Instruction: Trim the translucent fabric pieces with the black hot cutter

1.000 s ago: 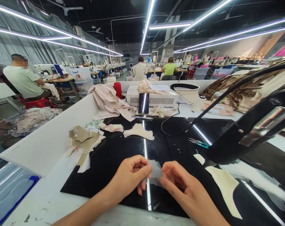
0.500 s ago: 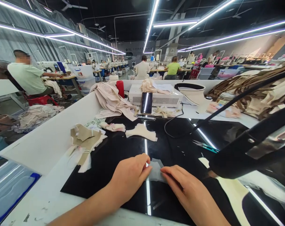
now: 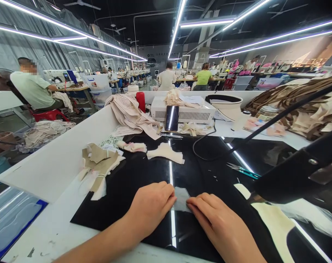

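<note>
Between my hands, over the glossy black board [image 3: 127, 182], is a small sheer whitish piece of fabric [image 3: 181, 199]. My left hand [image 3: 153, 204] pinches its left edge, thumb against curled fingers. At the opposite edge my right hand [image 3: 214, 212] is closed on it too, with thumb and fingertips together. Just beyond lies a cream fabric piece [image 3: 166, 152]. To the right rest teal-handled snips [image 3: 242, 170] and a larger cream cut piece [image 3: 274, 223], partly under a black machine arm [image 3: 292, 171].
A tied beige fabric bundle [image 3: 100, 164] lies at the left. Behind the board stand a phone [image 3: 172, 118], a white vented box [image 3: 188, 116] and a red thread cone [image 3: 140, 101]. A black cable [image 3: 203, 157] loops across the board. Co-workers sit at machines farther off.
Both hands keep hold of the sheer fabric with only slight finger movement; the left hand's fingers are a little lower. The black machine arm appears farther right, and the view has shifted slightly.
</note>
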`<action>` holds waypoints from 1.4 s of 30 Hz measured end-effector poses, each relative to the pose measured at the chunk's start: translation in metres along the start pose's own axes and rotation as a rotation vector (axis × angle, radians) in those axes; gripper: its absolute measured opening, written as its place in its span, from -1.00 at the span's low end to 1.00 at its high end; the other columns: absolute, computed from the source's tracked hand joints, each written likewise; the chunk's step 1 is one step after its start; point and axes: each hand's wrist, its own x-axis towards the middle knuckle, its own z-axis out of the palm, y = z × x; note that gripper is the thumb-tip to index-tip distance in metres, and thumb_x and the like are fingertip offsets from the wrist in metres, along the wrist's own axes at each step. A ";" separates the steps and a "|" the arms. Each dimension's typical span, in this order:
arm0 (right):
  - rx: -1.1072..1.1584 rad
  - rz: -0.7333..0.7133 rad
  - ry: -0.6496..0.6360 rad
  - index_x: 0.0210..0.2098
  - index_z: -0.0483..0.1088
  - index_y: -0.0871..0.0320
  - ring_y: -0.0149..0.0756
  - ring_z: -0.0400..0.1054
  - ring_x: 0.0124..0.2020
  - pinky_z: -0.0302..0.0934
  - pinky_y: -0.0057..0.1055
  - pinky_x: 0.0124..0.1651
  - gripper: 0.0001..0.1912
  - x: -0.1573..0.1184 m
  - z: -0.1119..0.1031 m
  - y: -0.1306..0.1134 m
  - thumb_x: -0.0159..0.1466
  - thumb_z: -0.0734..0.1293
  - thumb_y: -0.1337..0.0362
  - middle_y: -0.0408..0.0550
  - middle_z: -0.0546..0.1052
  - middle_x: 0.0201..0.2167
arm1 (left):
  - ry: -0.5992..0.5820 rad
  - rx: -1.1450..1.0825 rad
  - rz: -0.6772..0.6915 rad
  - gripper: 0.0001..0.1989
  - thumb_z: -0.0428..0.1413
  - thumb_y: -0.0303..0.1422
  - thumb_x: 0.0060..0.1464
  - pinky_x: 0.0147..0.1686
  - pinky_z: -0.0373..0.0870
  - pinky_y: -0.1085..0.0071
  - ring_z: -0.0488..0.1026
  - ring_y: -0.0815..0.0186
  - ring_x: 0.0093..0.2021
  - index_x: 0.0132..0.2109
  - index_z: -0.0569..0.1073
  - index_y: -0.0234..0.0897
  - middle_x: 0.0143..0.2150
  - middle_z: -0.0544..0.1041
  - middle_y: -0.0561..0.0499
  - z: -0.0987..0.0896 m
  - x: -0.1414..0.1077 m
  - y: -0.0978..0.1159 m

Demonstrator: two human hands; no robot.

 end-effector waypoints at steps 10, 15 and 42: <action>-0.019 0.021 0.022 -0.20 0.53 0.05 -0.30 0.52 -0.40 0.34 -0.40 -0.46 -0.51 0.002 0.001 -0.004 0.61 0.02 0.16 -0.09 0.58 -0.37 | -0.023 0.006 -0.009 -0.88 0.16 -0.36 0.40 -0.31 0.33 0.36 0.56 0.27 -0.28 -0.19 0.47 -0.21 -0.25 0.57 0.10 -0.003 0.002 0.001; -0.013 0.041 0.010 -0.17 0.53 0.06 -0.28 0.52 -0.36 0.32 -0.38 -0.44 -0.54 -0.001 0.005 -0.003 0.61 0.04 0.16 -0.08 0.59 -0.32 | -0.033 0.022 -0.003 -0.87 0.14 -0.34 0.42 -0.30 0.35 0.36 0.56 0.26 -0.26 -0.18 0.47 -0.21 -0.24 0.56 0.10 -0.003 0.000 0.001; -0.032 -0.020 0.071 -0.26 0.48 0.06 -0.30 0.46 -0.43 0.31 -0.37 -0.38 -0.54 0.005 0.003 -0.006 0.61 0.04 0.19 -0.12 0.53 -0.43 | 0.309 -0.049 0.470 -0.71 -0.08 -0.36 0.54 0.22 0.53 0.26 0.63 0.20 0.09 0.04 0.51 -0.39 0.03 0.68 -0.13 0.012 -0.003 0.009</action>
